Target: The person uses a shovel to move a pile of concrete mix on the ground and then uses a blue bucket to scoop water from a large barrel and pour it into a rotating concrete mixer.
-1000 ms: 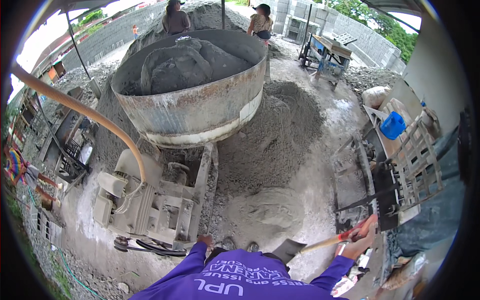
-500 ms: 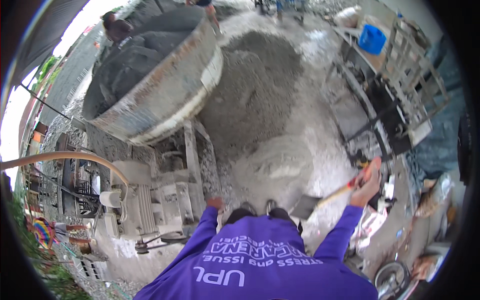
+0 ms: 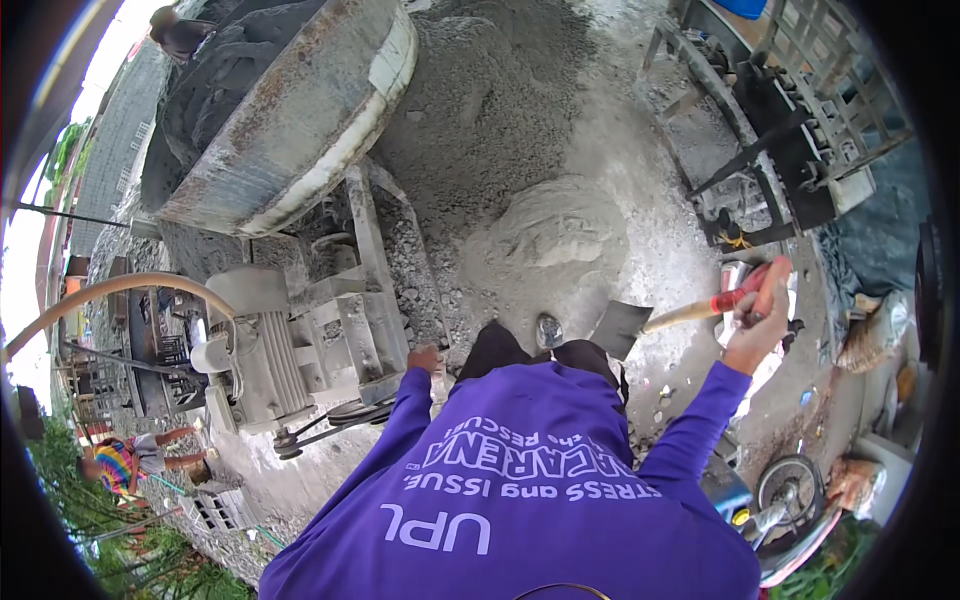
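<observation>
Leftmost, the rusty drum [image 3: 300, 125] already holds grey material [image 3: 235, 65]; the 2 hands are well apart, the left hand [image 3: 427, 358] beside the machine frame [image 3: 375, 300], too small to tell whether its fingers grip anything. Mid-view, a pale heap [image 3: 565, 225] is left on the ground, so the shovelling looks unfinished. Further right, the shovel [image 3: 682, 317] shows a bare blade, its red grip clasped in the right hand [image 3: 755, 325].

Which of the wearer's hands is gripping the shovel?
The right hand, closed on the shovel's red grip; the left hand, near the grey machine, shows no tool.
</observation>
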`<action>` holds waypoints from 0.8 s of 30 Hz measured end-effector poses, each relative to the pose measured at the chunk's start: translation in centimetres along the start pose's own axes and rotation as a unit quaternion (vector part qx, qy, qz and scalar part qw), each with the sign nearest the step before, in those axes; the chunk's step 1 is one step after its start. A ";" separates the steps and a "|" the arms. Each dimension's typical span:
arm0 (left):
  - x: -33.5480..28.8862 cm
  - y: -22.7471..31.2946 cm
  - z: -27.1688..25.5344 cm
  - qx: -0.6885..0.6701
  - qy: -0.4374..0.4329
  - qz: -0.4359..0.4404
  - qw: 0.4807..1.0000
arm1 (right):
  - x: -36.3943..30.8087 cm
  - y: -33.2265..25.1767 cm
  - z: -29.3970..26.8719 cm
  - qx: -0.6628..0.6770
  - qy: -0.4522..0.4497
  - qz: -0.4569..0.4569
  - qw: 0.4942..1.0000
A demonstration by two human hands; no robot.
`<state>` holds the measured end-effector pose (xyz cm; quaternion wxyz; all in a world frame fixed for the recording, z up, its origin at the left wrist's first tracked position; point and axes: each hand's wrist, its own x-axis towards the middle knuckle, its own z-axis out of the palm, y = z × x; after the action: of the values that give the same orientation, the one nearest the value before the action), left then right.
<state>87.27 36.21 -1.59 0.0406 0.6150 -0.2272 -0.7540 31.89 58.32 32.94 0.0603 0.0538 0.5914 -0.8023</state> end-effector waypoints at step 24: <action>0.2 2.7 5.8 0.150 0.128 0.066 0.978 | -3.6 -2.1 -3.0 -0.021 0.019 -0.016 0.999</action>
<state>81.14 35.40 0.09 0.0264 0.6893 -0.3704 -0.6220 35.18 61.88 34.62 0.0377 0.0580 0.6097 -0.7896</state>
